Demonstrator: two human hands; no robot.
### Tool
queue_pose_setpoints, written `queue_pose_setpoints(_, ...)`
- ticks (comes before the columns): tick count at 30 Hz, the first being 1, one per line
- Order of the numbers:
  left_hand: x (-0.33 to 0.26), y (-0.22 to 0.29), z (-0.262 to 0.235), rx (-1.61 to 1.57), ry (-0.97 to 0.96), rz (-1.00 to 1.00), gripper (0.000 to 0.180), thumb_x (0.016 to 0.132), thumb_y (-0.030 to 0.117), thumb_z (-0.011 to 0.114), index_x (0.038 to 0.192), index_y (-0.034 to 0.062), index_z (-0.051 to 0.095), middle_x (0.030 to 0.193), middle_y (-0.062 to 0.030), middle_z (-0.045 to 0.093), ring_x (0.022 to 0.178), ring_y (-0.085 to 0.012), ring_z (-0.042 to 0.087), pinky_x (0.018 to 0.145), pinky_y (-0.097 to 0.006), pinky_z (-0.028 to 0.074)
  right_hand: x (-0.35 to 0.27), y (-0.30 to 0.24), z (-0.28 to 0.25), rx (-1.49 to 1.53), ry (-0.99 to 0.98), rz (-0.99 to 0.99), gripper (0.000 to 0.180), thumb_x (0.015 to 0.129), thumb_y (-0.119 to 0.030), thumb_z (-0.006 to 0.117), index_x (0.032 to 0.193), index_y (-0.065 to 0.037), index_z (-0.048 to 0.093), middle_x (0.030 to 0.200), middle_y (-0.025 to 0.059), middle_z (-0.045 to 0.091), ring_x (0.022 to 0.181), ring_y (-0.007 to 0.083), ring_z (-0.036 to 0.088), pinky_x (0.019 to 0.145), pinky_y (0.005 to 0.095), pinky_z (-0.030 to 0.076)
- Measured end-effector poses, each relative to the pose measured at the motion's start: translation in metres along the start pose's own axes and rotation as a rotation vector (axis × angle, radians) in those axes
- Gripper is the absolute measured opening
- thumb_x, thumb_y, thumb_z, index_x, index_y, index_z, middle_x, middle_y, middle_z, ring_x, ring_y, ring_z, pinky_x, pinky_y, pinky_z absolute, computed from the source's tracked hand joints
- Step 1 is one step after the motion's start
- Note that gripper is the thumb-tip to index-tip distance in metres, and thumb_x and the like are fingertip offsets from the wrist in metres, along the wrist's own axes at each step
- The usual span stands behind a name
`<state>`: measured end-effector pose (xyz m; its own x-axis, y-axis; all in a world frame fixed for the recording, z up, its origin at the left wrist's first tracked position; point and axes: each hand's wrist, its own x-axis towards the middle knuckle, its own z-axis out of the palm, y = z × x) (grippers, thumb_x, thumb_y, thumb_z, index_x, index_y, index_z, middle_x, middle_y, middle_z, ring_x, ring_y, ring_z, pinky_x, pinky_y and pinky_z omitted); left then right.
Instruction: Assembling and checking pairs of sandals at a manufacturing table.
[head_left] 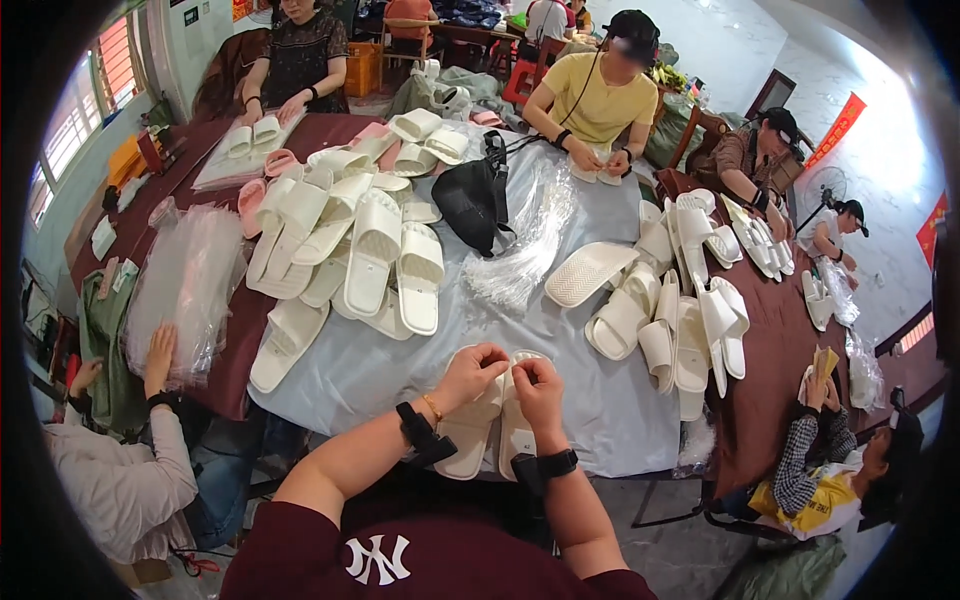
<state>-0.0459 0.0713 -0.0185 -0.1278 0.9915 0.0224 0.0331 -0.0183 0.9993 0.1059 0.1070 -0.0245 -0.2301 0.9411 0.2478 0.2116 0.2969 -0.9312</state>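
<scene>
A pair of cream slide slippers [466, 443] lies side by side at the near edge of the table, right in front of me. Over their straps my left hand [474, 380] is closed in a pinch, thumb against forefinger. Close beside it, my right hand [540, 398] is pinched in the same way, a small gap between the two. Whatever the fingertips hold, if anything, is too fine to make out. Both hands hide much of the slippers' straps. Beyond them a bundle of thin clear plastic strips [530, 250] is spread on the grey table cover [400, 390].
Cream slippers [372, 255] are heaped at left, with pink ones [251, 207] among them; another cluster [690, 335] lies at right. A black bag [474, 200] sits mid-table. Clear plastic bags [185, 285] lie far left, under a co-worker's hand. Several people work around the table.
</scene>
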Motion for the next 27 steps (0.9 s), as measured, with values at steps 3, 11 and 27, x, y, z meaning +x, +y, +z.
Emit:
queue_pose_setpoints(3, 0.001, 0.003, 0.001, 0.027, 0.013, 0.045, 0.014, 0.084, 0.013, 0.062, 0.090, 0.0004, 0.063, 0.077, -0.0021, 0.064, 0.069, -0.0078, 0.054, 0.065, -0.025, 0.046, 0.002, -0.001, -0.001, -0.019, 0.009, -0.038, 0.007, 0.079, -0.006, 0.064, 0.082, 0.000, 0.062, 0.075, 0.0063, 0.059, 0.065, 0.0132, 0.057, 0.060, 0.0256, 0.046)
queue_pose_setpoints(11, -0.003, 0.003, -0.001, 0.102, -0.015, 0.050, 0.016, 0.083, 0.015, 0.063, 0.092, 0.0016, 0.063, 0.079, -0.0012, 0.062, 0.070, -0.0073, 0.054, 0.064, -0.025, 0.045, 0.000, 0.000, 0.000, 0.002, -0.016, -0.030, 0.007, 0.078, -0.006, 0.063, 0.081, 0.001, 0.062, 0.073, 0.0068, 0.057, 0.063, 0.0139, 0.055, 0.059, 0.0263, 0.045)
queue_pose_setpoints(27, -0.004, -0.007, 0.006, 0.081, 0.153, 0.158, 0.013, 0.083, 0.012, 0.064, 0.089, 0.0003, 0.063, 0.083, -0.0050, 0.061, 0.073, -0.0122, 0.058, 0.066, -0.026, 0.048, 0.000, 0.006, 0.002, 0.084, -0.021, -0.041, 0.007, 0.081, -0.006, 0.066, 0.085, -0.001, 0.064, 0.076, 0.0010, 0.061, 0.067, 0.0067, 0.054, 0.059, 0.0224, 0.044)
